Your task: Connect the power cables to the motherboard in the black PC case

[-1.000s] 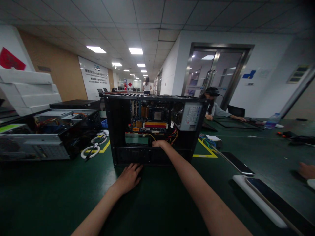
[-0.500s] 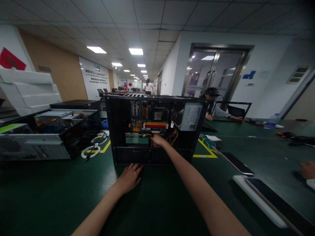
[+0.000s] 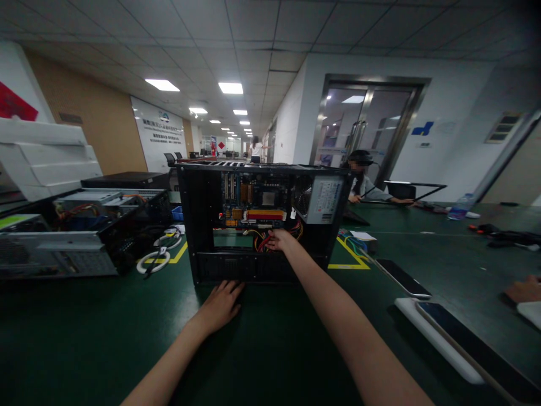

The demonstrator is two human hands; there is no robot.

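A black computer case (image 3: 228, 265) stands open-sided on the green table in front of me. Inside it are a motherboard (image 3: 253, 194) with red and yellow memory slots and a silver power supply (image 3: 323, 198) at the upper right. My right hand (image 3: 281, 241) reaches into the lower bay, its fingers closed around part of a bundle of coloured power cables (image 3: 262, 241); the fingertips are partly hidden among the wires. Palm down on the table, my left hand (image 3: 220, 307) lies with fingers spread, the tips at the bottom edge of the case.
At the left lies another opened computer case (image 3: 80, 242), beside a coiled white cable (image 3: 154, 261). To the right are phones (image 3: 403, 277), a white power bank-like slab (image 3: 435, 338) and a bottle (image 3: 461, 207). A co-worker (image 3: 363, 180) sits across; another person's hand (image 3: 524, 289) rests at the right edge.
My right hand has shifted slightly right within the bay, and more of the cable bundle shows left of it. The left hand stays put. The co-worker's dark frame has tilted.
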